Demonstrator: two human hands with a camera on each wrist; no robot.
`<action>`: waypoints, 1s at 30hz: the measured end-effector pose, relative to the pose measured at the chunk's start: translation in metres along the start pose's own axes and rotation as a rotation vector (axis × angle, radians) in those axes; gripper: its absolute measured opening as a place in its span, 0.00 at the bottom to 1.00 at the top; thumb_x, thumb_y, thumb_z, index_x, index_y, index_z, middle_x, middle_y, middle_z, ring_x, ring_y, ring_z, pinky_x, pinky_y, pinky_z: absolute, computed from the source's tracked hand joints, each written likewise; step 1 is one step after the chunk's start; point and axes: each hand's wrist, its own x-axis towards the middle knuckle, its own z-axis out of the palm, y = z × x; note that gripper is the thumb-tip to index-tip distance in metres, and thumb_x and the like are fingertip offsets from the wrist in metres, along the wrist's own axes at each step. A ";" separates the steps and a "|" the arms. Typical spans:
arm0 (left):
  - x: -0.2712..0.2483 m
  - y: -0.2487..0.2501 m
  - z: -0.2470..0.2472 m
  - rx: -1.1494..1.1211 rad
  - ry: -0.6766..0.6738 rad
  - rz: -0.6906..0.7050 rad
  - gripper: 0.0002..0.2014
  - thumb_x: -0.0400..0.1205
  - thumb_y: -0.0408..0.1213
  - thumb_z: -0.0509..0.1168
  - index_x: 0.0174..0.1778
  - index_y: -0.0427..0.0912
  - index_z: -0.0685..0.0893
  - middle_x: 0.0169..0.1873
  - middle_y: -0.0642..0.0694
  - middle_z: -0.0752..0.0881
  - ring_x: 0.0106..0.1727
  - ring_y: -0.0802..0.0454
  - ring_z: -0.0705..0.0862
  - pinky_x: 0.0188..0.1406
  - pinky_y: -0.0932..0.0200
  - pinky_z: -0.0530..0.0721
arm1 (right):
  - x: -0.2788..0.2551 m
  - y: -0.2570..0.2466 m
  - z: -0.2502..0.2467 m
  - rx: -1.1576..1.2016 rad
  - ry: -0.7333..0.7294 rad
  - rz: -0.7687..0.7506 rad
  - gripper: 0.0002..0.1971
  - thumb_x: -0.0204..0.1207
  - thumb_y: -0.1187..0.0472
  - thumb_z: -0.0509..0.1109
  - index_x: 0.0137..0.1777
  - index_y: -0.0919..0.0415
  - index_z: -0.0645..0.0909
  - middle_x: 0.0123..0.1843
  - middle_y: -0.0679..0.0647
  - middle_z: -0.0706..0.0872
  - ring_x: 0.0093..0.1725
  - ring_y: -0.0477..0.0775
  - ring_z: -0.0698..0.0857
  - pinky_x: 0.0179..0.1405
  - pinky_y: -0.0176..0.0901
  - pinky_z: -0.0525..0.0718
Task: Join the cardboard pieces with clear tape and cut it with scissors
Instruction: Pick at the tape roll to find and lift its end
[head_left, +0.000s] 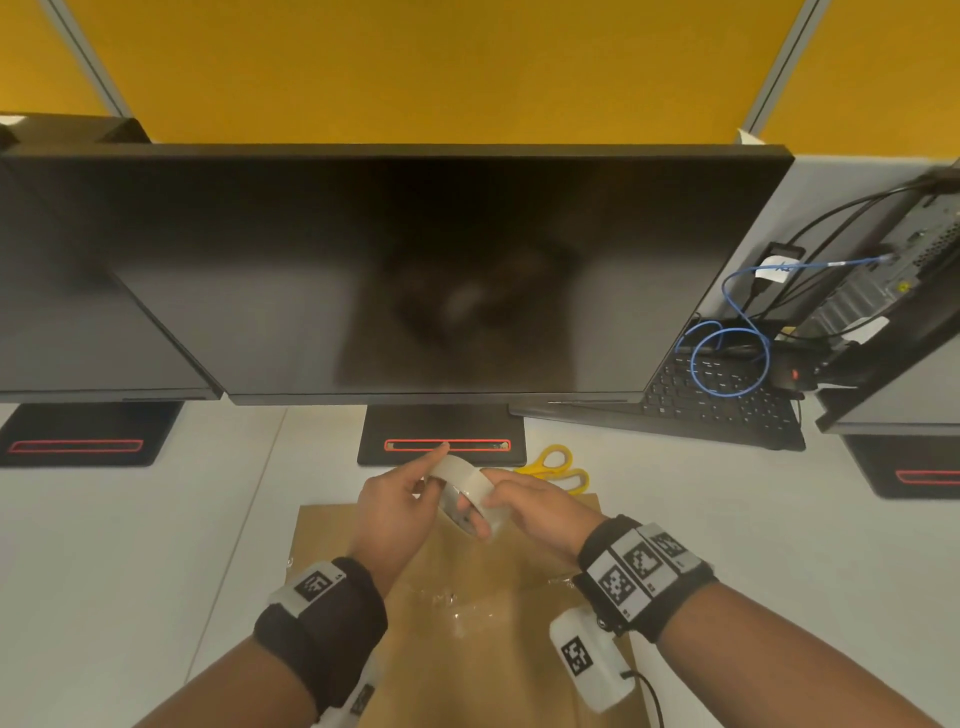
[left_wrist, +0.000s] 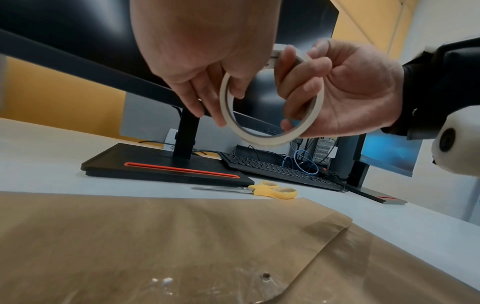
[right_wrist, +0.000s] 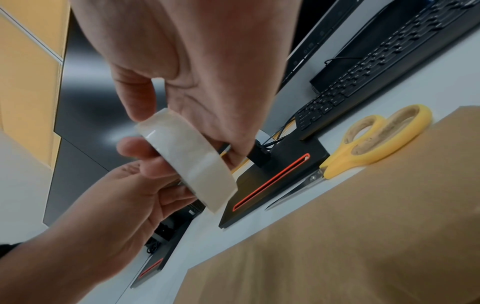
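Observation:
Both hands hold a whitish roll of clear tape in the air above the brown cardboard pieces. My left hand pinches the roll's left rim, its index finger stretched out forward. Fingers of my right hand curl through the roll's core, with the thumb on the outer face. The cardboard lies flat on the desk, one sheet overlapping the other, with crinkled clear tape on it. Yellow-handled scissors lie shut on the desk just beyond the cardboard's far right corner.
A large dark monitor stands close behind, its black base with a red slot just past the hands. A black keyboard, blue cable and computer case sit at the back right. More monitor bases flank left and right on the white desk.

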 end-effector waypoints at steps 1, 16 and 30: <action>0.000 0.000 0.000 -0.012 -0.007 -0.011 0.19 0.82 0.32 0.63 0.65 0.59 0.82 0.49 0.56 0.87 0.52 0.56 0.84 0.59 0.59 0.81 | 0.000 -0.002 -0.001 -0.008 -0.007 0.003 0.18 0.78 0.64 0.55 0.40 0.46 0.84 0.36 0.53 0.78 0.40 0.36 0.81 0.52 0.28 0.73; -0.001 0.012 -0.001 0.155 -0.106 0.207 0.28 0.84 0.34 0.62 0.64 0.77 0.65 0.52 0.69 0.78 0.55 0.70 0.76 0.57 0.75 0.71 | 0.007 0.007 0.002 -0.114 0.027 0.069 0.18 0.71 0.46 0.58 0.49 0.49 0.87 0.39 0.46 0.84 0.54 0.55 0.81 0.73 0.65 0.70; -0.002 0.007 0.001 0.008 -0.041 0.064 0.26 0.83 0.31 0.62 0.59 0.75 0.74 0.44 0.55 0.87 0.51 0.53 0.84 0.56 0.57 0.83 | 0.007 0.008 0.001 0.030 0.004 -0.002 0.17 0.71 0.49 0.58 0.49 0.53 0.85 0.30 0.49 0.82 0.43 0.53 0.80 0.70 0.62 0.71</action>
